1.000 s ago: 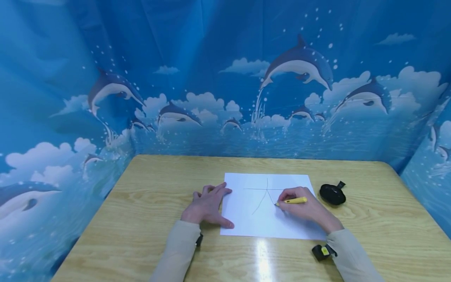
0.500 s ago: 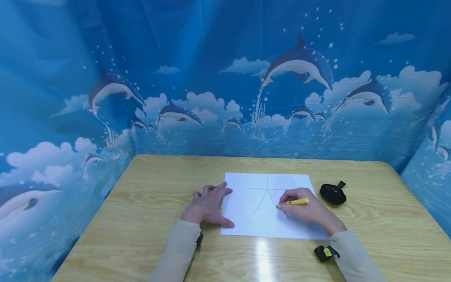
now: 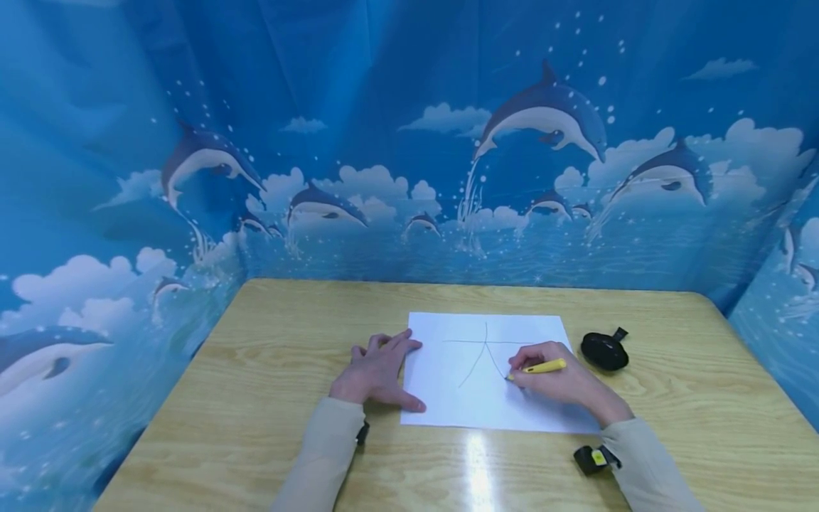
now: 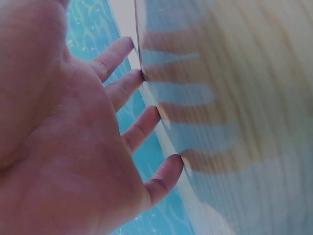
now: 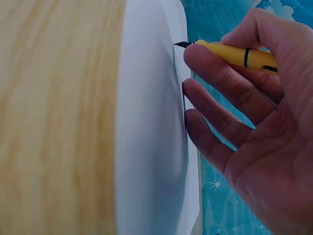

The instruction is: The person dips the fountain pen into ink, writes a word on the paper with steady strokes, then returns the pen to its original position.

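A white sheet of paper (image 3: 441, 398) lies on the table, bearing thin dark lines: a horizontal one, a short vertical one crossing it, and two slanting strokes below. My right hand (image 3: 553, 373) pinches a yellow fountain pen (image 3: 545, 366), its dark nib at the lower end of the right slanting stroke. In the right wrist view the nib (image 5: 182, 44) meets the paper, with the other fingers (image 5: 210, 100) curved beneath the pen. My left hand (image 3: 377, 373) rests spread at the sheet's left edge, thumb and a fingertip on the paper. Fingertips (image 4: 168, 169) touch down in the left wrist view.
A small black oval object (image 3: 604, 351) with a short tab sits right of the paper. The wood-grain table (image 3: 288, 334) extends around the sheet. A blue curtain (image 3: 384, 235) printed with dolphins stands behind it. A black wrist camera (image 3: 590, 459) hangs by the right sleeve.
My right hand and the pen have moved slightly down and to the right, and the right slanting stroke has grown longer. The left hand stays in place.
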Available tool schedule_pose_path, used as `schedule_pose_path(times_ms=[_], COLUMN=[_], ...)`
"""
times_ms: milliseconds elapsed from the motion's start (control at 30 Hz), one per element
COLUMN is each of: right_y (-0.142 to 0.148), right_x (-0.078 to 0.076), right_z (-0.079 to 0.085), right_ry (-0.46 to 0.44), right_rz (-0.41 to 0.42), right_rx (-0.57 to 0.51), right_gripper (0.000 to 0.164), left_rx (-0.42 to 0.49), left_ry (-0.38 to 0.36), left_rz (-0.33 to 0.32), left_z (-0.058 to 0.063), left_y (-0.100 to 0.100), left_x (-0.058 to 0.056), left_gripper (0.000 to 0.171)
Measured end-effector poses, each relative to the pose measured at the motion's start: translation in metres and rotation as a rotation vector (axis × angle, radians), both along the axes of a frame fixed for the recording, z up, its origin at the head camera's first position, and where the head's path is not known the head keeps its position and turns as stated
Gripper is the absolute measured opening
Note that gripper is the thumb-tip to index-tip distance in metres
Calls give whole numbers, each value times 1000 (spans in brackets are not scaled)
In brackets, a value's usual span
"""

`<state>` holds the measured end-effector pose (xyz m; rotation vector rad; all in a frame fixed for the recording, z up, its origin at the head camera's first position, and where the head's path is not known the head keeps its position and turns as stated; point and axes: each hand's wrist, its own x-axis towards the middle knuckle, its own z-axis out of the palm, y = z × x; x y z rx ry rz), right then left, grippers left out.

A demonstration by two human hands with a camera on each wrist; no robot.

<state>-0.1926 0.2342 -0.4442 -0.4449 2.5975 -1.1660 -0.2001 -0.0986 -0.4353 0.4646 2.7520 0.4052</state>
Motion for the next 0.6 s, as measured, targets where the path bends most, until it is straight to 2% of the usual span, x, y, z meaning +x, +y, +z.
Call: schedule_pose_path(times_ms=[600], right_y=[5], right_x=[5], right_z=[-1], right_ry=[-17], right_rz=[-22], right_rx=[-8], right_gripper=[7], left_rx=[30], left_ry=[5], left_rz=[-23], left_z=[0], left_y=[-3], left_x=[1], left_gripper=[106])
